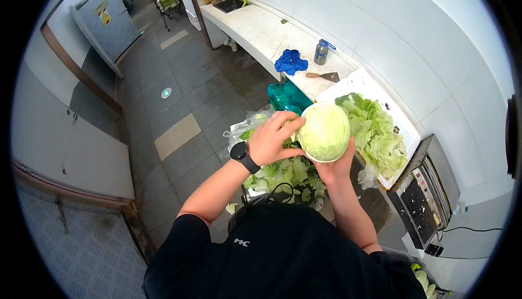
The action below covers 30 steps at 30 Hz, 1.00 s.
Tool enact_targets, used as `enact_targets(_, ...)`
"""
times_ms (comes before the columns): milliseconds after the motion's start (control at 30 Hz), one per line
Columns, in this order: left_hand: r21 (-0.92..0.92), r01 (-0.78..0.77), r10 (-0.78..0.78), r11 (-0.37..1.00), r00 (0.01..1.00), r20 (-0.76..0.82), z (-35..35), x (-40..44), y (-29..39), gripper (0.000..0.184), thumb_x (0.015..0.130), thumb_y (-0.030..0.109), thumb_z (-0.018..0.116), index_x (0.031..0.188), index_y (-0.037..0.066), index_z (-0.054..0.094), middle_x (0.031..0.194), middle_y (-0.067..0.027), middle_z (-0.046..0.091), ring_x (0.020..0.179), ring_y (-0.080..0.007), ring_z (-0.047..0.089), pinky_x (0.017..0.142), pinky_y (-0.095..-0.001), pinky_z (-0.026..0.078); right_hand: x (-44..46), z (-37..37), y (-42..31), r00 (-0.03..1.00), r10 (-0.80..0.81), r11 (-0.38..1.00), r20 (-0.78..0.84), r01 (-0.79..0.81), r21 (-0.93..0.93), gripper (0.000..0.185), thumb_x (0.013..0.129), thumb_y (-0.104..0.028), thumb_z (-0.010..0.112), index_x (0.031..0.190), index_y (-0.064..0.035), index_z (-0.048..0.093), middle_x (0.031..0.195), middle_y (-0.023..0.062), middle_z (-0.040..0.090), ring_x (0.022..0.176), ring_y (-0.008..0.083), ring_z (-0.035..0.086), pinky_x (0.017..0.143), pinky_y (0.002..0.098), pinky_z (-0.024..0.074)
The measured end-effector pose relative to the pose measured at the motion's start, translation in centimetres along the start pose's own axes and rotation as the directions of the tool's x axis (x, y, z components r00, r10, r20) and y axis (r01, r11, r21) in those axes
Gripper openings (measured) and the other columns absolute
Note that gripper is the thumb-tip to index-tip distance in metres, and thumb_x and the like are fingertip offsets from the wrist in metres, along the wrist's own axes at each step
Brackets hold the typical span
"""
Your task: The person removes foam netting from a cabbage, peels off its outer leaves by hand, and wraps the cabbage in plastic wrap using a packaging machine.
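Note:
A round pale green cabbage (324,132) with a white rim around it is held up in front of my chest. My right hand (338,163) supports it from below and the right, fingers wrapped round its underside. At its left edge is my left hand (274,137), with a black watch on the wrist; the thumb and fingers are spread apart near the cabbage's side. Loose green leaves (296,174) lie below both hands. To the right, leafy lettuce (380,136) rests on a white board (365,84).
On the white counter (261,29) are a blue cloth (291,62), a bottle (321,52) and a scraper (323,76). A teal bag (287,96) hangs beside its edge. A metal machine (423,198) stands at the right, and a cart (167,1) far back.

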<state>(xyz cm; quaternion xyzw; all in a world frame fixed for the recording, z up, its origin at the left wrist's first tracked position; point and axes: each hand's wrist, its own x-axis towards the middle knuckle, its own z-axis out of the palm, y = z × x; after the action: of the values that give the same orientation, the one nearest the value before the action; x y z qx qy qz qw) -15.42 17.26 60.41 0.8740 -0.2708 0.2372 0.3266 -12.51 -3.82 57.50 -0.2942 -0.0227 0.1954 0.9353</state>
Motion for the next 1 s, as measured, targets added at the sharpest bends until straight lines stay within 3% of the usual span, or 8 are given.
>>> enact_targets(67, 0.1, -0.058, 0.06, 0.993, 0.998, -0.018, 0.5, -0.5, -0.6, 0.074, 0.068, 0.031, 0.088, 0.129, 0.005, 0.053, 0.123, -0.0152, 0.055, 0.114, -0.037, 0.055, 0.096, -0.0438, 0.048, -1.0, 1.3, -0.4, 0.992, 0.122, 0.989, 0.015, -0.123, 0.086, 0.059, 0.102, -0.052, 0.031, 0.144, -0.0132, 0.044, 0.139, 0.01, 0.054, 0.124, 0.0278, 0.057, 0.094, 0.0506, 0.053)
enact_targets(100, 0.1, -0.061, 0.063, 0.993, 0.998, -0.017, 0.6, -0.5, -0.7, 0.074, 0.068, 0.031, 0.088, 0.129, 0.005, 0.053, 0.123, -0.0152, 0.055, 0.114, -0.037, 0.055, 0.096, -0.0438, 0.048, -0.9, 1.2, -0.4, 0.993, 0.119, 0.989, 0.016, -0.12, 0.087, 0.059, 0.102, -0.052, 0.031, 0.144, -0.0132, 0.044, 0.139, 0.01, 0.054, 0.124, 0.0278, 0.057, 0.094, 0.0506, 0.053)
enact_targets(167, 0.076, -0.077, 0.08, 0.994, 0.996, -0.04, 0.6, -0.5, -1.0, 0.074, 0.067, 0.028, 0.088, 0.128, 0.004, 0.054, 0.122, -0.0148, 0.055, 0.113, -0.0366, 0.056, 0.096, -0.0439, 0.048, -0.4, 0.6, -0.2, 0.986, 0.166, 0.985, 0.0, -0.166, 0.056, 0.064, 0.101, -0.058, 0.026, 0.146, -0.0161, 0.042, 0.142, 0.0111, 0.051, 0.125, 0.0313, 0.056, 0.092, 0.0562, 0.0525)
enact_targets(367, 0.185, -0.089, 0.103, 0.979, 0.992, -0.07, 1.8, -1.7, -0.7, 0.08, 0.07, 0.027, 0.086, 0.138, 0.004, 0.049, 0.13, -0.0177, 0.051, 0.115, -0.039, 0.055, 0.097, -0.0463, 0.047, -0.6, 0.3, -0.2, 0.961, 0.26, 0.964, -0.094, -0.253, 0.079, 0.071, 0.098, -0.066, 0.027, 0.149, -0.0181, 0.039, 0.145, 0.0118, 0.049, 0.125, 0.0333, 0.056, 0.092, 0.0542, 0.0537)
enact_targets(633, 0.139, -0.166, 0.18, 0.976, 0.979, -0.093, 1.8, -1.9, -2.0, 0.084, 0.071, 0.029, 0.086, 0.143, 0.009, 0.046, 0.137, -0.0189, 0.048, 0.118, -0.0392, 0.054, 0.096, -0.0454, 0.048, -0.5, 0.2, -0.5, 0.954, 0.3, 0.954, 0.008, -0.3, 0.01, 0.073, 0.097, -0.069, 0.03, 0.149, -0.0183, 0.039, 0.147, 0.0127, 0.047, 0.126, 0.0343, 0.056, 0.092, 0.0543, 0.0535)
enact_targets(833, 0.167, -0.174, 0.187, 0.971, 0.98, -0.066, 0.0, -1.5, -2.2, 0.064, 0.069, 0.035, 0.086, 0.119, 0.008, 0.056, 0.119, -0.0135, 0.053, 0.101, -0.0335, 0.058, 0.076, -0.0409, 0.053, -0.5, 0.3, -0.2, 0.944, 0.329, 0.943, -0.013, -0.329, -0.057, 0.072, 0.097, -0.069, 0.032, 0.148, -0.0185, 0.04, 0.147, 0.0116, 0.048, 0.129, 0.0332, 0.053, 0.096, 0.0545, 0.051)
enact_targets(900, 0.211, -0.279, 0.275, 0.937, 0.96, 0.048, -1.1, -1.1, -2.1, 0.05, 0.069, 0.036, 0.085, 0.1, 0.007, 0.058, 0.11, -0.0108, 0.055, 0.09, -0.0303, 0.059, 0.068, -0.038, 0.053, -0.5, 0.3, 0.2, 0.938, 0.347, 0.935, -0.012, -0.347, -0.077, 0.072, 0.097, -0.069, 0.031, 0.148, -0.0185, 0.04, 0.147, 0.0113, 0.049, 0.129, 0.0328, 0.053, 0.097, 0.0546, 0.0504)
enact_targets(1000, 0.284, -0.367, 0.357, 0.886, 0.93, 0.09, -1.7, -1.4, -2.2, 0.043, 0.068, 0.035, 0.085, 0.085, 0.008, 0.057, 0.099, -0.009, 0.057, 0.083, -0.0273, 0.06, 0.062, -0.0359, 0.052, -0.6, 0.2, 0.6, 0.923, 0.383, 0.919, -0.014, -0.383, -0.094, 0.072, 0.097, -0.069, 0.031, 0.148, -0.0185, 0.041, 0.147, 0.0109, 0.048, 0.128, 0.0326, 0.054, 0.095, 0.0542, 0.0513)
